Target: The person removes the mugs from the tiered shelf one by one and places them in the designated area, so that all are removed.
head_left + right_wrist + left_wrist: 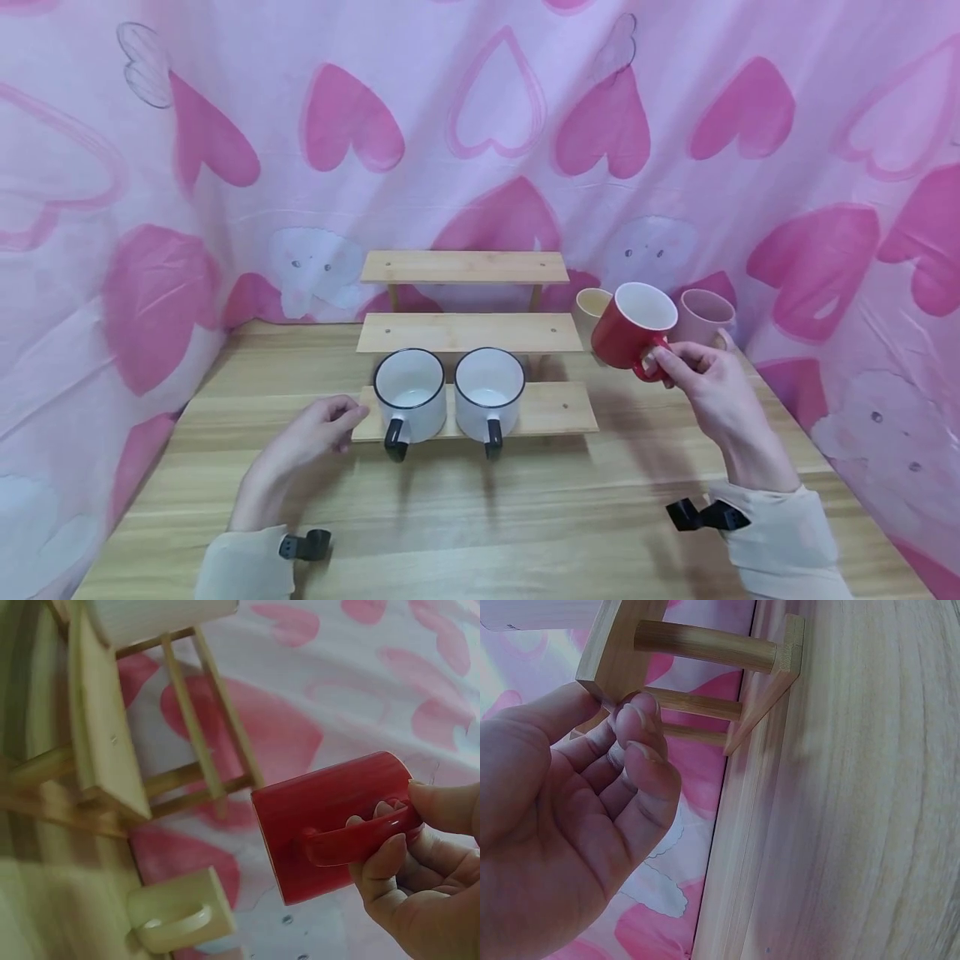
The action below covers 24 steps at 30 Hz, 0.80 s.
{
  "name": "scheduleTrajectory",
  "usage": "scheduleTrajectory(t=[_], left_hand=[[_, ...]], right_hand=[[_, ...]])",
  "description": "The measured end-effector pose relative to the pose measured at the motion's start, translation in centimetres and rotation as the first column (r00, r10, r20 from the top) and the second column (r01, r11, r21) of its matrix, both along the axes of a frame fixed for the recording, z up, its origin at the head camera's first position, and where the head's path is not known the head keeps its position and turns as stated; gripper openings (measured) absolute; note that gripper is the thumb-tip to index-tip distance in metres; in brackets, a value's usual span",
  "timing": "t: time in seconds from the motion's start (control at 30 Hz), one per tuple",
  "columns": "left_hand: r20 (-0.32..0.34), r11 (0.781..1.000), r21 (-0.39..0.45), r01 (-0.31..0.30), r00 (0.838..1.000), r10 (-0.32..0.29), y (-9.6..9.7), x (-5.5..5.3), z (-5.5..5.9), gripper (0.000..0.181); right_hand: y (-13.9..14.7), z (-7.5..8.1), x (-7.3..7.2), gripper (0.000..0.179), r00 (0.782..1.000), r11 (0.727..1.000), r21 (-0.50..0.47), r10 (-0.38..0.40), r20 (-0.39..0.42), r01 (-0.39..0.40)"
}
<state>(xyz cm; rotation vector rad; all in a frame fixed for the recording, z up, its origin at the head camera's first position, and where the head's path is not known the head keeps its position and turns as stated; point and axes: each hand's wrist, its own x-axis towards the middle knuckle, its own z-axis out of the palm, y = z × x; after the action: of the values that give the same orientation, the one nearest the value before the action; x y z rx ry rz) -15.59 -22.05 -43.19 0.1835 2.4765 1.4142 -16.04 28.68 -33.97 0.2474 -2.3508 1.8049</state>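
Observation:
My right hand (716, 387) holds a red mug (628, 329) by its handle, tilted in the air right of the wooden tiered shelf (555, 408). The right wrist view shows fingers curled round the handle of the red mug (337, 817). At the shelf's lower left end, my left hand (311, 433) pinches the board's corner; the left wrist view has thumb and fingers at the edge of that board (619, 656). Two white mugs with dark rims, a left one (411, 400) and a right one (489, 400), stand on the lowest board, black handles facing me.
Behind the red mug stand a cream mug (592, 304), partly hidden, and a pink mug (702, 315) near the right side. The shelf's middle board (472, 332) and top board (465, 267) rise behind the white mugs. A pink heart-patterned curtain (420, 200) surrounds the wooden table (450, 533).

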Motion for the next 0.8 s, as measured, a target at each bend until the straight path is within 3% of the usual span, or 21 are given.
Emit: scheduleTrajectory(t=[0.1,0.3,0.57,0.8], left_hand=[[-0.004,1.000,-0.009,-0.002,1.000,0.002,0.0,0.0,0.0,0.038],[-0.005,1.000,-0.003,0.007,1.000,-0.007,0.2,-0.3,-0.1,0.036],[-0.012,1.000,0.003,-0.001,1.000,0.001,0.1,-0.3,-0.1,0.035],[0.006,1.000,-0.013,-0.017,1.000,0.017,0.1,-0.3,-0.1,0.032]], right_hand=[[0.2,-1.0,-0.2,0.012,1.000,0.995,-0.096,0.014,0.009,-0.013],[0.3,-3.0,-0.8,0.014,0.998,0.991,-0.122,-0.046,0.031,0.050],[0.1,-4.5,-1.5,0.016,0.998,0.982,-0.178,-0.059,0.029,0.063],[0.1,-5.4,-1.7,0.016,0.996,0.977,-0.204,-0.055,0.076,0.070]])
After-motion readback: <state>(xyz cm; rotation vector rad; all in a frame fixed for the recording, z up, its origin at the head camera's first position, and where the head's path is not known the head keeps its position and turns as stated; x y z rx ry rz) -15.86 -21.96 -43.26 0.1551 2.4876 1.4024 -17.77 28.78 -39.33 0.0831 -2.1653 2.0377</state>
